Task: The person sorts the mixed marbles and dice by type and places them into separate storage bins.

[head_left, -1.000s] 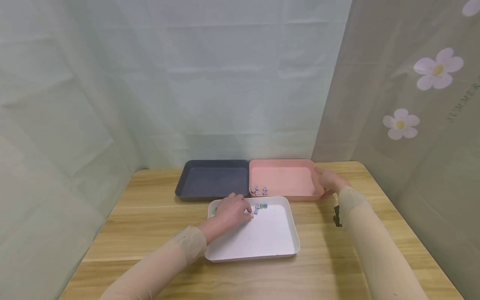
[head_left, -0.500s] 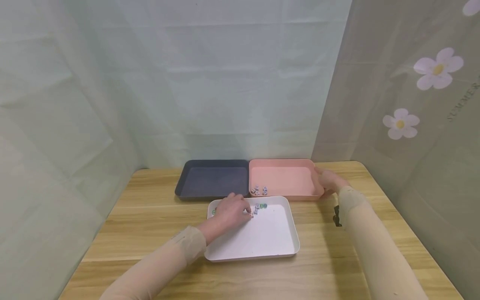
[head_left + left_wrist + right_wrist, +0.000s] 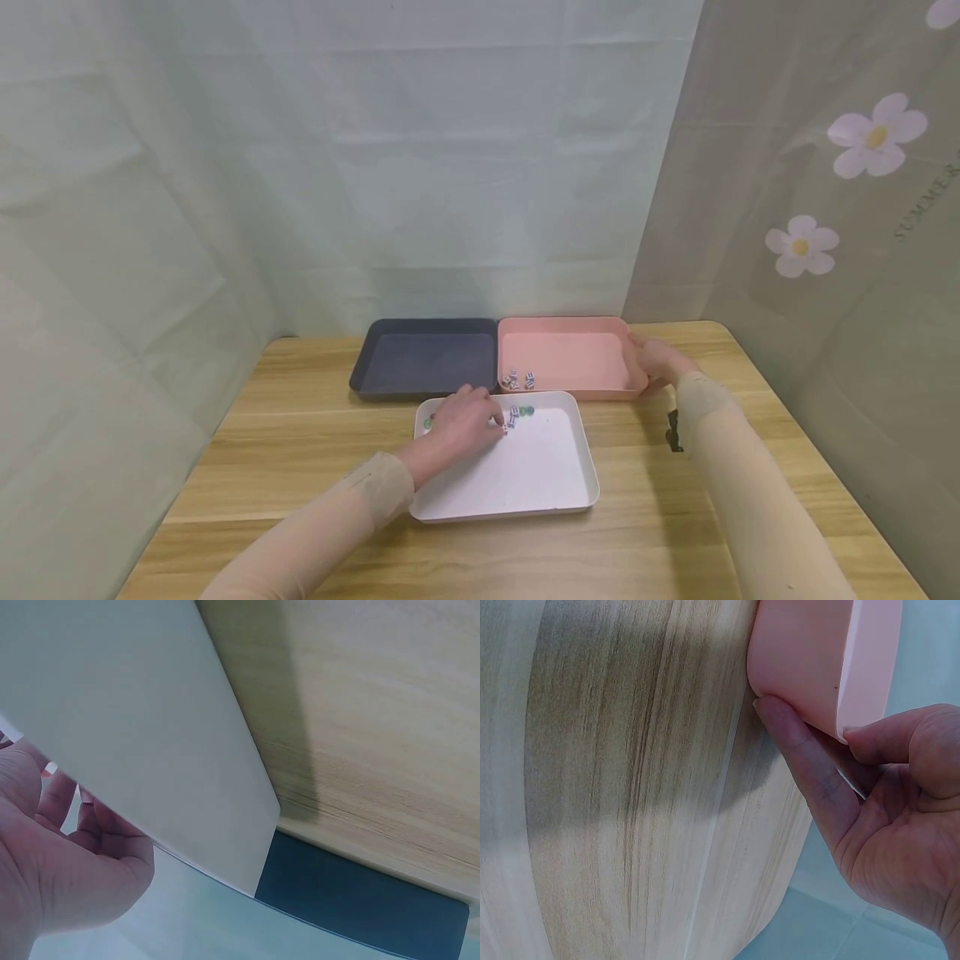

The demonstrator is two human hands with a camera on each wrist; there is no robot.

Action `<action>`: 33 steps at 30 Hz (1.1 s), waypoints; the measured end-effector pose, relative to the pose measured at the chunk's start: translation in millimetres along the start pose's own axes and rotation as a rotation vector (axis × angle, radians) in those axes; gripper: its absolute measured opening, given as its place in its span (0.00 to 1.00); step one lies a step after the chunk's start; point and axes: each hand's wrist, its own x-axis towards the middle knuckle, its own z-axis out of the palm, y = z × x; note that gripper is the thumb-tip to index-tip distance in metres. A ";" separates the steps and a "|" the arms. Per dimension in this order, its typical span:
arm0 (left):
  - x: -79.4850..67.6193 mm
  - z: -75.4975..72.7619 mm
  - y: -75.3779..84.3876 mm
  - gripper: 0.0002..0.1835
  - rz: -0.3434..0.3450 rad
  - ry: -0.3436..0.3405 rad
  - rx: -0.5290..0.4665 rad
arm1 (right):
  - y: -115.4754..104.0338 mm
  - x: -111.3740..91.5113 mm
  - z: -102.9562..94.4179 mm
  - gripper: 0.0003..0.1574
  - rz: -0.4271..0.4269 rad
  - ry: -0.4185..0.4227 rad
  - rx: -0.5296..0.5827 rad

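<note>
My left hand [image 3: 461,423] reaches over the far side of the white tray [image 3: 532,475]. Its thumb and fingertips pinch a small white die with red marks [image 3: 505,429], mostly covered by the fingers. Just right of it lie blue-marked dice [image 3: 513,418] and round green pieces [image 3: 525,412]; another green piece [image 3: 428,423] shows at the tray's left edge. My right hand [image 3: 660,362] grips the right end of the pink tray [image 3: 577,354], thumb on the rim and a finger low on the outer wall, as the right wrist view shows. Several dice [image 3: 512,381] sit in the pink tray's near-left corner.
Left of the pink tray stands a dark blue tray [image 3: 423,362], side by side with it. A small black object [image 3: 674,432] is by the right forearm. Pale curtains [image 3: 450,167] hang behind the wooden table [image 3: 300,450].
The red-marked die has shifted and turned slightly at the left fingertips, and less of it shows now. The right hand and the trays stay where they were.
</note>
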 end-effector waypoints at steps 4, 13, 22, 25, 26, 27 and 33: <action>-0.2 -0.1 0.5 0.06 0.005 0.009 0.002 | -0.7 -1.2 0.4 0.36 0.004 -0.001 0.004; -0.3 0.7 -0.1 0.05 0.018 0.018 0.004 | 0.4 0.4 0.1 0.36 0.021 -0.003 0.028; -4.2 -24.1 4.5 0.04 0.042 0.130 -0.023 | -0.1 -1.3 0.8 0.36 -0.006 0.003 0.040; -5.5 -35.2 5.7 0.04 0.066 0.193 -0.021 | 0.7 0.0 0.6 0.38 -0.008 0.002 0.032; -5.7 -38.5 5.9 0.05 0.069 0.210 -0.021 | 1.1 0.7 0.3 0.39 -0.008 0.000 0.029; -5.9 -41.4 5.9 0.05 0.073 0.227 -0.023 | 1.2 1.0 0.2 0.40 -0.011 -0.001 0.021; -4.1 -55.5 4.2 0.05 0.089 0.304 -0.040 | -0.1 -1.7 0.0 0.41 -0.024 -0.004 0.011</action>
